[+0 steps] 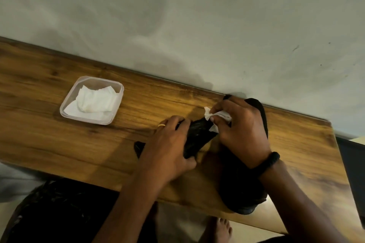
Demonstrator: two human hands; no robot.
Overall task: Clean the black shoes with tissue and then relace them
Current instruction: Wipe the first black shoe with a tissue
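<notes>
**Head view: we wipe one black shoe while the other lies at our right**

Our left hand (169,148), fingers curled, grips a black shoe (197,134) held just above the wooden table (59,144). Our right hand (243,130) pinches a crumpled white tissue (219,115) between thumb and fingertips and presses it against the far end of that shoe. A second black shoe (243,193) lies on the table under our right wrist, reaching the near edge. Well to the left stands a clear plastic container (88,121) holding spare tissues (94,100).
</notes>
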